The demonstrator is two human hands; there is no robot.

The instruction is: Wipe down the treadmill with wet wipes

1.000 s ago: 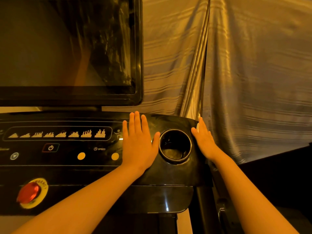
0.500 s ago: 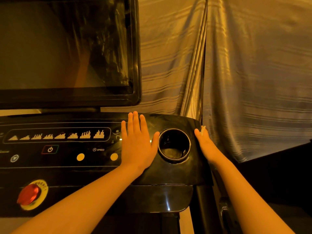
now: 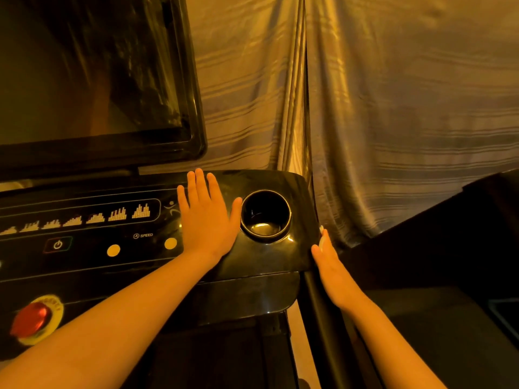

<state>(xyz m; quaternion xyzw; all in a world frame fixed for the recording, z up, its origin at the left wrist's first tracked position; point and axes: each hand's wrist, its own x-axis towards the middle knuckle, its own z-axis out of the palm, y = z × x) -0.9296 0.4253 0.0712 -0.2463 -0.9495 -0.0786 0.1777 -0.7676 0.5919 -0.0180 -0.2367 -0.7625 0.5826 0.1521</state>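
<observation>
Right hand [image 3: 334,273] slid down console [image 3: 280,256] edge, flat on wipe [image 3: 323,239] apparently; left hand [image 3: 206,220] flat.

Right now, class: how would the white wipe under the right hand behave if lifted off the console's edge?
Probably floppy: the wet wipe shows only as a thin crumpled sliver past the right hand. Likely light, since that flat hand alone pins it against the glossy treadmill console. It may slide easily there.

my left hand [image 3: 206,220] lies flat, palm down, fingers straight and close, thumb splayed right of them. my right hand [image 3: 332,273] stands on edge, fingers straight.
</observation>
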